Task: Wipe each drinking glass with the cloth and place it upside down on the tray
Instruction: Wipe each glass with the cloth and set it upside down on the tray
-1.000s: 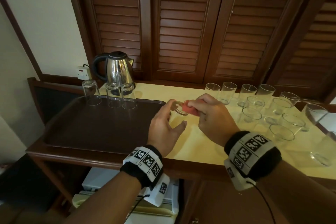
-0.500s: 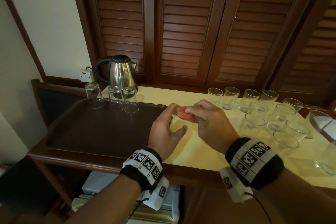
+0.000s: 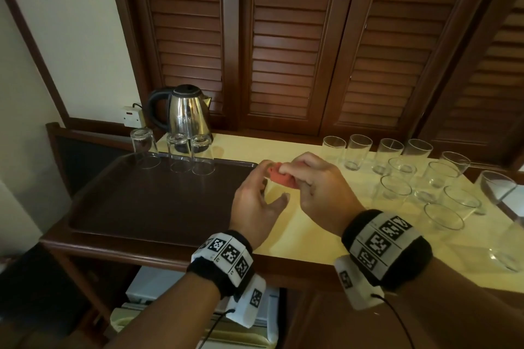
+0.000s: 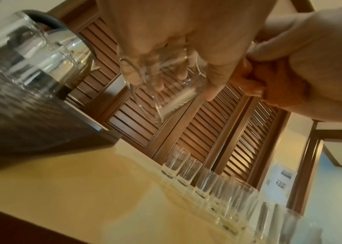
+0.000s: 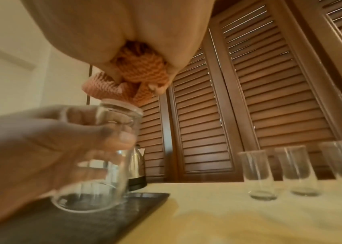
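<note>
My left hand (image 3: 270, 183) grips a clear drinking glass (image 5: 94, 156) just right of the dark brown tray (image 3: 141, 207), above the yellow counter. The glass is held with its thick base up and its mouth down. My right hand (image 3: 295, 176) pinches a bunched orange cloth (image 3: 279, 177) and presses it on the glass's upturned base. In the head view my hands hide most of the glass. The left wrist view shows my fingers curled round the glass (image 4: 165, 85) with the cloth (image 4: 249, 82) beside it. Three glasses (image 3: 178, 156) stand upside down along the tray's far edge.
Several upright glasses (image 3: 397, 173) crowd the right part of the yellow counter (image 3: 297, 229). A steel kettle (image 3: 187, 113) stands behind the tray, beside a wall socket (image 3: 131, 116). Louvred wooden doors (image 3: 283, 51) close off the back.
The right hand has slid the cloth further over the end of the glass, which showed more before. Both hands stay by the tray's right edge.
</note>
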Tool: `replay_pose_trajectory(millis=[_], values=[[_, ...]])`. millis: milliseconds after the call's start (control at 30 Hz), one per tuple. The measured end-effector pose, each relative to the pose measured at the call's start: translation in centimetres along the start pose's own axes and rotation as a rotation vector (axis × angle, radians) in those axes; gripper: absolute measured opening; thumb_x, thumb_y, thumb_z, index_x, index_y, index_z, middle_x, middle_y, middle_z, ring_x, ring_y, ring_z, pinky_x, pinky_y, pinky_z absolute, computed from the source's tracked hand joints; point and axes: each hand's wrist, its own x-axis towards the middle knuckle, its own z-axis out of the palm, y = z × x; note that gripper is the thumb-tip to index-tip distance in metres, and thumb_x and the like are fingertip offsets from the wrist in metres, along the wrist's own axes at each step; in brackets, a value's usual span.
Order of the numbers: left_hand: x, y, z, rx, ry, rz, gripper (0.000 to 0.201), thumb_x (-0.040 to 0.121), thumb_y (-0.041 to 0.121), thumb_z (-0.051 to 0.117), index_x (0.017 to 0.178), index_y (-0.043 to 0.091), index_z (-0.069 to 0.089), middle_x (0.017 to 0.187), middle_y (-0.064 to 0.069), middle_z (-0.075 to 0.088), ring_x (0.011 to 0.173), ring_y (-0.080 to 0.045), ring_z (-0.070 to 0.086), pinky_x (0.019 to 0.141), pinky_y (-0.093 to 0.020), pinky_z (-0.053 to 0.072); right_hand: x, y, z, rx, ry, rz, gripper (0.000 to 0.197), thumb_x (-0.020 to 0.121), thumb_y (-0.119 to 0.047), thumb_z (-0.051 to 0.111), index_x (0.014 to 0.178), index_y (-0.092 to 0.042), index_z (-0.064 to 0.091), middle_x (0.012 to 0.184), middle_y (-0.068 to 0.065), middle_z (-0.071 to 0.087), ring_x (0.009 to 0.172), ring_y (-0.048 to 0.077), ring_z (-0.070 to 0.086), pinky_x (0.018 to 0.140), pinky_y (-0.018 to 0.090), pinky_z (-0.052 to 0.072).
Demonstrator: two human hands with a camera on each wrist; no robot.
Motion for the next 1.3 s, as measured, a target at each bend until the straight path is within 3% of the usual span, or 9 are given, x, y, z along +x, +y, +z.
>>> replay_pose_trajectory(millis=[100,267,367,533,667,833,967,1167,1300], values=[[-0.4,0.2,0.2,0.013,-0.017,0.000,0.059,0.086,0.013,0.083,0.138,0.023,0.057,0.118,0.012,0.067,0.104,-0.007,0.063,0.094,-0.036,0.057,0.3,0.8,-0.2,-0.070,0.057,0.022,0.041,0.082,0.013,0.062,0.115,-0.009,0.073,0.099,0.010,0.063,0.090,0.027,0.060,0.077,0.043,0.057],[-0.2,0.1,-0.2,0.012,-0.009,-0.010,0.059,0.086,0.011,0.084,0.137,0.021,0.057,0.118,0.011,0.066,0.107,-0.013,0.065,0.096,-0.042,0.057,0.0,-0.1,0.2,0.026,0.022,-0.012,0.043,0.085,0.013,0.059,0.117,-0.011,0.072,0.102,0.005,0.062,0.092,0.018,0.058,0.079,0.023,0.053],[-0.4,0.2,-0.1,0.025,-0.041,-0.002,0.061,0.087,0.016,0.083,0.142,0.024,0.055,0.124,0.010,0.067,0.113,-0.009,0.064,0.099,-0.041,0.055,0.3,0.7,0.0,-0.054,0.064,0.009,0.043,0.082,0.015,0.062,0.116,-0.008,0.072,0.099,0.009,0.062,0.088,0.025,0.060,0.075,0.040,0.058],[-0.5,0.2,-0.4,-0.040,-0.040,-0.009,0.060,0.086,0.009,0.084,0.134,0.030,0.056,0.112,0.019,0.065,0.099,0.001,0.061,0.090,-0.025,0.052,-0.1,0.1,0.0,-0.026,-0.014,-0.050,0.042,0.085,0.013,0.060,0.119,-0.009,0.072,0.103,0.008,0.062,0.090,0.023,0.060,0.078,0.030,0.055],[-0.6,0.7,-0.2,-0.038,-0.074,-0.025,0.067,0.087,0.013,0.084,0.144,0.028,0.053,0.122,0.015,0.067,0.113,-0.003,0.062,0.097,-0.027,0.053,0.3,0.6,-0.2,-0.104,0.047,-0.020,0.042,0.081,0.015,0.064,0.116,-0.007,0.072,0.098,0.011,0.062,0.086,0.028,0.061,0.072,0.041,0.058],[-0.7,0.6,-1.1,-0.027,-0.086,-0.048,0.067,0.087,0.012,0.084,0.126,0.053,0.047,0.109,0.032,0.065,0.105,0.007,0.060,0.091,-0.015,0.049,-0.4,0.4,-0.2,-0.048,-0.011,-0.077,0.043,0.083,0.015,0.063,0.117,-0.009,0.072,0.102,0.009,0.062,0.088,0.023,0.060,0.074,0.032,0.057],[-0.6,0.5,-0.6,-0.058,-0.080,-0.103,0.062,0.086,0.014,0.085,0.137,0.033,0.054,0.116,0.021,0.068,0.110,-0.001,0.063,0.090,-0.017,0.050,0.2,0.2,0.4,-0.098,0.021,-0.044,0.042,0.082,0.013,0.065,0.119,-0.008,0.072,0.100,0.010,0.061,0.087,0.025,0.060,0.073,0.036,0.057],[0.2,0.8,-2.4,-0.546,0.087,-0.481,0.054,0.091,0.015,0.080,0.136,0.030,0.055,0.119,-0.009,0.071,0.099,-0.035,0.072,0.081,-0.053,0.060,-0.1,0.5,-0.4,0.105,0.148,0.073,0.038,0.092,0.012,0.055,0.119,-0.009,0.072,0.113,-0.002,0.053,0.102,-0.011,0.049,0.084,0.001,0.040],[1.2,0.8,-4.3,-0.930,0.281,-0.781,0.052,0.095,0.035,0.073,0.138,0.018,0.050,0.128,-0.023,0.066,0.098,-0.042,0.075,0.070,-0.045,0.064,-1.5,-0.5,-0.2,0.216,0.103,0.184,0.032,0.097,-0.002,0.058,0.122,-0.017,0.071,0.104,-0.009,0.056,0.099,-0.008,0.053,0.081,0.007,0.045]])
